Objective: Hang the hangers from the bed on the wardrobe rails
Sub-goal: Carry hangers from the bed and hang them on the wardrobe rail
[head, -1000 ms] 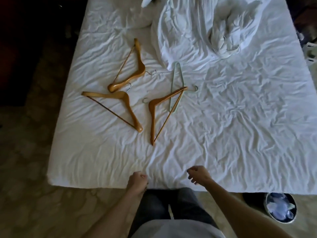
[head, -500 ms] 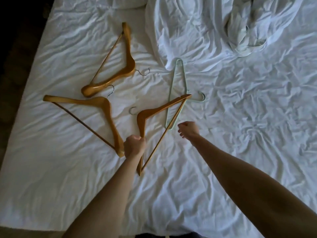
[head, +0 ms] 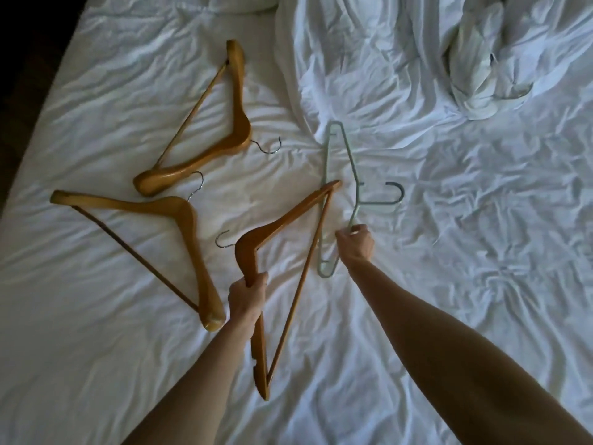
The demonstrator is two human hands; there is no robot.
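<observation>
Several hangers lie on the white bed sheet (head: 96, 364). My left hand (head: 247, 299) grips the near arm of a thin brown wooden hanger (head: 282, 224) in the middle. My right hand (head: 354, 246) pinches the lower arm of a pale green plastic hanger (head: 348, 162), whose hook points right. The brown hanger's far tip overlaps the green one. A thick wooden hanger (head: 189, 216) lies to the left, and another thick wooden hanger (head: 239, 123) lies farther back. No wardrobe rail is in view.
A crumpled white duvet (head: 417, 59) is heaped at the back right of the bed. The bed's left edge drops to a dark floor (head: 29, 59). Wrinkled bare sheet spreads to the right and near me.
I have leaned closer over the bed. My left hand has closed round the brown hanger's arm, and my right hand has reached forward and taken hold of the green hanger.
</observation>
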